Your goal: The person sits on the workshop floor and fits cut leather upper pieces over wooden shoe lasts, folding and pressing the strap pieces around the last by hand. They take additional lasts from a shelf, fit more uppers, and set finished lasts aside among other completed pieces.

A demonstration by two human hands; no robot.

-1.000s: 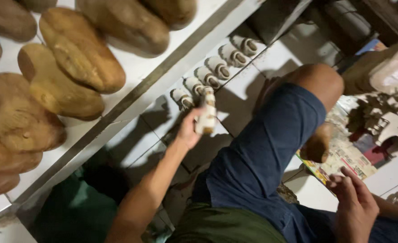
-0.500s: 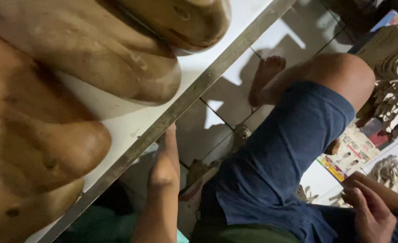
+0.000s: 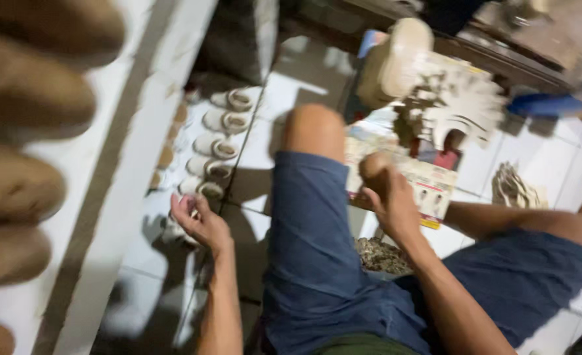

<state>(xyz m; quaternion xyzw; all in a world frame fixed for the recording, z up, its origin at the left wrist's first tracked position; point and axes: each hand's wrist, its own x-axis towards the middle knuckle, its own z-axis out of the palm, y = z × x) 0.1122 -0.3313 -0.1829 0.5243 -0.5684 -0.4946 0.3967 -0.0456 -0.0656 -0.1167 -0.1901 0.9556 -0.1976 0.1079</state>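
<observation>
My left hand [image 3: 199, 220] is down on the white tiled floor [image 3: 284, 112], fingers curled round a small pale wooden piece [image 3: 180, 227] at the near end of a row; looks like a grasp, blur hides the detail. That row of small pale round wooden pieces with dark hollow centres [image 3: 215, 148] runs away from the hand along the foot of the white shelf edge [image 3: 116, 197].

My right hand [image 3: 386, 197] is clenched on a small rounded tan wooden block [image 3: 373, 167], held above a colourful printed paper sheet [image 3: 429, 181] lying on the tiles.

Between the hands: my bent leg in blue shorts [image 3: 317, 243], knee pointing up-frame. Just below the right wrist, a heap of brownish wood shavings [image 3: 379, 256] (partly hidden by the forearm).

Further out: a large pale carved wooden piece [image 3: 396, 62] standing beyond the paper, a second pile of pale shavings [image 3: 511, 187] to the right, and big brown rounded wooden blanks [image 3: 28, 98] on the shelf at left, heavily blurred.
</observation>
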